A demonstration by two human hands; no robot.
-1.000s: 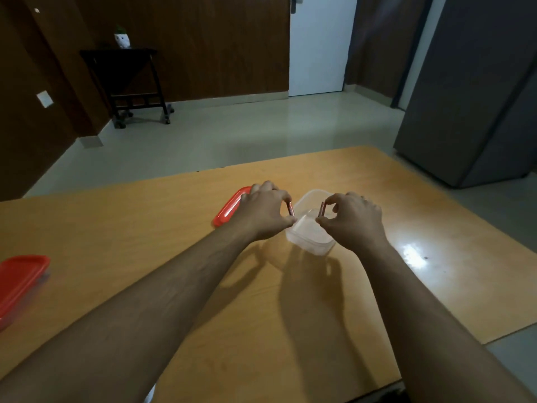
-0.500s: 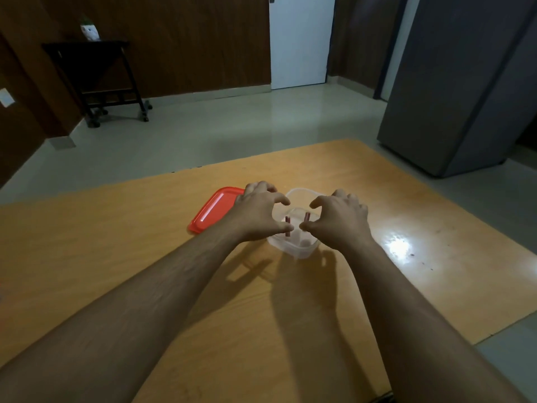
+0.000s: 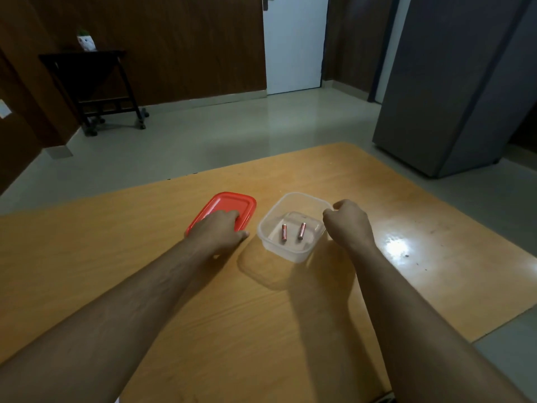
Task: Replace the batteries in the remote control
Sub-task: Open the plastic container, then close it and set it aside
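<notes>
Two small red batteries, the left battery [image 3: 284, 232] and the right battery [image 3: 301, 230], lie side by side on the floor of a clear plastic container [image 3: 290, 253] on the wooden table [image 3: 261, 315]. A red lid [image 3: 232, 202] lies flat just left of the container. My left hand [image 3: 217, 231] lies over the lid's near end, fingers on top and thumb at its near corner. My right hand [image 3: 347, 223] hovers at the container's right rim with its fingers curled and nothing visible in them. No remote control is in view.
The table's far edge runs just beyond the lid and container, and its right edge slants down to the right. A grey cabinet [image 3: 453, 91] stands on the floor to the right, a dark side table [image 3: 87, 82] at the far left wall.
Both hands held a battery upright over the container. The batteries now lie in it, my left hand has moved left onto the red lid, and my right hand has drawn back to the right rim.
</notes>
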